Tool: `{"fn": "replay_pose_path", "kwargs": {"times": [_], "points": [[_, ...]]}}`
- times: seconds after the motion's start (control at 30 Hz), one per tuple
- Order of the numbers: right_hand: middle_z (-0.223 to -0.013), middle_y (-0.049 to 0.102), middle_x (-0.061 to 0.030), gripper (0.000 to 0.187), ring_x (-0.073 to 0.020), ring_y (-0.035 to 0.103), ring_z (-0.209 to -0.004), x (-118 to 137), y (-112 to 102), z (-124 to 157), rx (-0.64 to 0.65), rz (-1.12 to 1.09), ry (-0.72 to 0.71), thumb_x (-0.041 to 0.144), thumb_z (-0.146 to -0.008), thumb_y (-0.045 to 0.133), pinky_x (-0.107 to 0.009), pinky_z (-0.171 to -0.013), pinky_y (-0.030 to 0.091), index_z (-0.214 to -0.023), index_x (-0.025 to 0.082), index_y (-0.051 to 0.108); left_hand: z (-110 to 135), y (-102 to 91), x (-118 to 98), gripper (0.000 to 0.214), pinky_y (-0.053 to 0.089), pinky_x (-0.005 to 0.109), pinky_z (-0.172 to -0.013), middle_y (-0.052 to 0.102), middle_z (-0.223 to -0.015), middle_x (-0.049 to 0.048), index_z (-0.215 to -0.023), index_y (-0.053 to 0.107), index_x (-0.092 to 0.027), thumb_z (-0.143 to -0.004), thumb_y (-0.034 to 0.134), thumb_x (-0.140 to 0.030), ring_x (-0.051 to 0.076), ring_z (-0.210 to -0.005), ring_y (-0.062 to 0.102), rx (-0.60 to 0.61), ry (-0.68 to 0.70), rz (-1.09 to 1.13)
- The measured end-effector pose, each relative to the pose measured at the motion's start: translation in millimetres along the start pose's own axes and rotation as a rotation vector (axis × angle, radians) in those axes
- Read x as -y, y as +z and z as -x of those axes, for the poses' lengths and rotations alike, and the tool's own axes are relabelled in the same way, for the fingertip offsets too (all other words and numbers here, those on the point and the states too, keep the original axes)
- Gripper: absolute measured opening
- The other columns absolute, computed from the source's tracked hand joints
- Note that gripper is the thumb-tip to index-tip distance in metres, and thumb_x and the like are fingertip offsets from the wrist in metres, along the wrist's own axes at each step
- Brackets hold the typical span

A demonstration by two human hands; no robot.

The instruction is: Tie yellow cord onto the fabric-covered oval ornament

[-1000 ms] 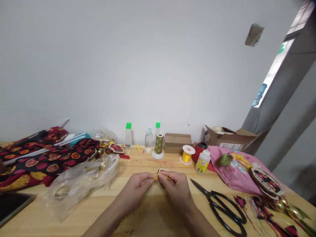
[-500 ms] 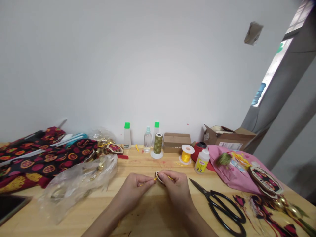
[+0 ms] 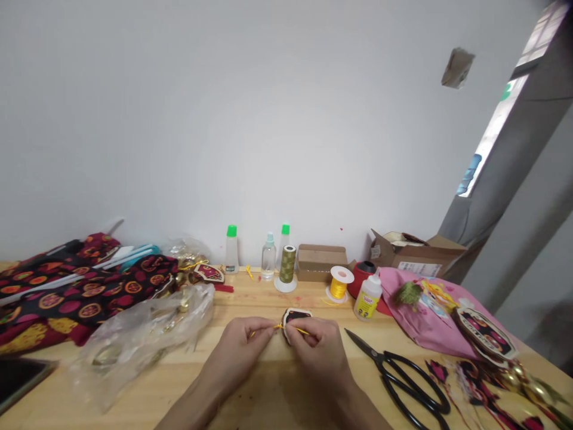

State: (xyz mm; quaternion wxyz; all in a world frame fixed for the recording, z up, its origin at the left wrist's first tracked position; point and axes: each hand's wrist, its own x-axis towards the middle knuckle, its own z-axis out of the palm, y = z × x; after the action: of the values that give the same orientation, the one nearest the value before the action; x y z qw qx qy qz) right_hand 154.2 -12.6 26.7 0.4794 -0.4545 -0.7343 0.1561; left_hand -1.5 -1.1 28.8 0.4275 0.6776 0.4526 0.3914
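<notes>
At the middle of the table's near part, my left hand [image 3: 244,349] is closed, its thumb and index finger pinching a thin yellow cord [image 3: 280,326]. My right hand [image 3: 320,349] is closed on a small dark fabric pendant [image 3: 296,315] with a pale edge, the thumb over its lower part. The cord joins the pendant's left side and a strand lies across the right fingers. Where it runs inside the fingers is hidden. Black-handled scissors [image 3: 394,370] lie to the right of my right hand.
Behind stand a green thread cone [image 3: 287,266], a yellow cord spool [image 3: 339,284], a glue bottle [image 3: 368,298] and a brown box [image 3: 322,261]. Patterned fabric [image 3: 111,283] and a plastic bag [image 3: 138,340] cover the left; a pink pouch [image 3: 416,316] and tassels [image 3: 474,382] lie right.
The pendant shows more of its dark face above the right fingers. My left hand has shifted slightly left, and more cord shows between the hands. The view has tilted slightly.
</notes>
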Motion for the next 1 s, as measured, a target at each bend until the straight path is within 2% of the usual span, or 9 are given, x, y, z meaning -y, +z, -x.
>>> {"fn": "replay_pose_path", "kwargs": {"times": [0.1, 0.2, 0.37, 0.5, 0.63, 0.7, 0.83, 1.0], "points": [[-0.052, 0.059, 0.0002, 0.022, -0.0103, 0.05, -0.047, 1, 1, 1, 0.012, -0.017, -0.022, 0.017, -0.073, 0.047, -0.018, -0.043, 0.033, -0.06, 0.017, 0.064, -2, -1.8, -1, 0.024, 0.043, 0.026, -0.071, 0.071, -0.08, 0.0038, -0.084, 0.069, -0.019, -0.07, 0.052, -0.03, 0.021, -0.078, 0.06, -0.055, -0.01, 0.007], [-0.056, 0.061, -0.0005, 0.02, -0.0113, 0.052, -0.051, 1, 2, 2, 0.014, -0.017, -0.035, 0.017, -0.074, 0.047, -0.019, -0.047, 0.035, -0.065, 0.019, 0.066, 0, -0.6, -2, 0.025, 0.043, 0.025, -0.067, 0.071, -0.074, 0.0037, -0.078, 0.07, -0.017, -0.07, 0.051, -0.032, 0.021, -0.074, 0.06, -0.007, -0.03, 0.01], [-0.049, 0.048, 0.0016, 0.02, -0.011, 0.045, -0.049, -2, 1, 1, -0.031, 0.092, -0.01, 0.017, -0.073, 0.05, -0.021, -0.047, 0.031, -0.062, 0.02, 0.066, 2, 2.2, 1, 0.026, 0.039, 0.023, -0.056, 0.066, -0.064, 0.0022, -0.066, 0.067, -0.014, -0.068, 0.051, -0.035, 0.018, -0.063, 0.056, -0.034, -0.076, -0.054], [-0.054, 0.051, 0.001, 0.017, -0.011, 0.046, -0.054, -4, 2, 0, -0.022, 0.056, 0.033, 0.017, -0.072, 0.051, -0.02, -0.049, 0.032, -0.064, 0.02, 0.066, 0, 4.1, 8, 0.023, 0.034, 0.02, -0.051, 0.056, -0.054, -0.0022, -0.061, 0.06, -0.014, -0.068, 0.053, -0.035, 0.012, -0.054, 0.048, -0.043, -0.025, -0.038], [-0.057, 0.055, 0.0008, 0.017, -0.0103, 0.048, -0.055, -7, 3, -1, 0.001, 0.048, 0.047, 0.015, -0.071, 0.051, -0.019, -0.05, 0.033, -0.062, 0.019, 0.065, -1, 7.8, 12, 0.029, 0.022, 0.018, -0.041, 0.042, -0.041, -0.0078, -0.055, 0.054, -0.014, -0.062, 0.058, -0.042, 0.007, -0.04, 0.032, -0.039, -0.158, 0.105], [-0.057, 0.057, 0.0009, 0.016, -0.0105, 0.049, -0.055, -9, 3, -1, -0.002, 0.069, 0.063, 0.015, -0.07, 0.052, -0.019, -0.05, 0.033, -0.063, 0.019, 0.066, -2, 8.8, 12, 0.033, 0.022, 0.018, -0.04, 0.042, -0.041, -0.0076, -0.055, 0.054, -0.013, -0.059, 0.059, -0.045, 0.006, -0.039, 0.032, -0.022, -0.214, 0.146], [-0.059, 0.061, 0.0015, 0.015, -0.0106, 0.05, -0.054, -11, 1, -2, 0.034, 0.093, 0.075, 0.016, -0.069, 0.053, -0.019, -0.05, 0.034, -0.066, 0.021, 0.067, -2, 7.3, 6, 0.035, 0.026, 0.019, -0.041, 0.049, -0.041, -0.0051, -0.055, 0.059, -0.012, -0.058, 0.059, -0.047, 0.007, -0.039, 0.037, 0.004, -0.224, 0.151], [-0.054, 0.057, 0.0029, 0.016, -0.0099, 0.048, -0.052, -9, -5, -2, 0.114, 0.089, -0.046, 0.017, -0.073, 0.052, -0.019, -0.05, 0.034, -0.07, 0.021, 0.067, 1, 3.6, -4, 0.028, 0.032, 0.019, -0.046, 0.057, -0.048, -0.0024, -0.059, 0.064, -0.012, -0.064, 0.058, -0.039, 0.01, -0.046, 0.046, 0.019, -0.167, 0.121]]}}
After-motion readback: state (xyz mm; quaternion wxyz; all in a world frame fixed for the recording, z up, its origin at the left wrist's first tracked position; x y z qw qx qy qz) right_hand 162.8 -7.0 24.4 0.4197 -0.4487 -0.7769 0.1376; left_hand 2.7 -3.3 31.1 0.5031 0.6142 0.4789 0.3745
